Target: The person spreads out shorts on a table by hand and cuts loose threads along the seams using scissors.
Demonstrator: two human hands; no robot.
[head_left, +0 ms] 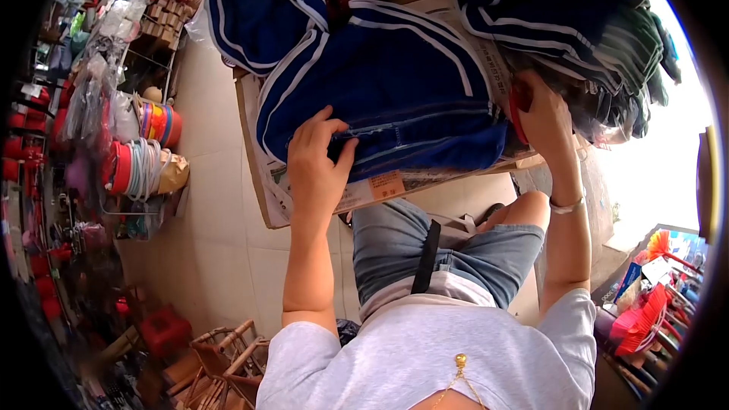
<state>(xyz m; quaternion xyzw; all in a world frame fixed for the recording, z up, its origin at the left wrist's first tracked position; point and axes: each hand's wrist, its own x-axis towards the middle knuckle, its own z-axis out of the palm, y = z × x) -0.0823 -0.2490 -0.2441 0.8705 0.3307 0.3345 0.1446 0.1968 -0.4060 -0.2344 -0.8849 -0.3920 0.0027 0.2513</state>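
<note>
A blue garment with white stripes [380, 68] lies spread over a cardboard-covered surface [262, 175]. My left hand [320, 153] rests on the garment's near left part, thumb and index finger pinching the cloth by a seam. At the garment's right end, my right hand [538, 110] is closed round red-handled scissors [519, 112]; their blades are hard to make out. More striped blue garments lie at the back left [262, 7] and back right [531, 0].
Dark green and grey clothes [630, 45] are heaped at the right. Shelves with rope coils [140, 169] and wooden blocks [163, 21] stand on the left. A bamboo chair [228, 357] is at the lower left, and feather-like red goods [642, 323] at the lower right.
</note>
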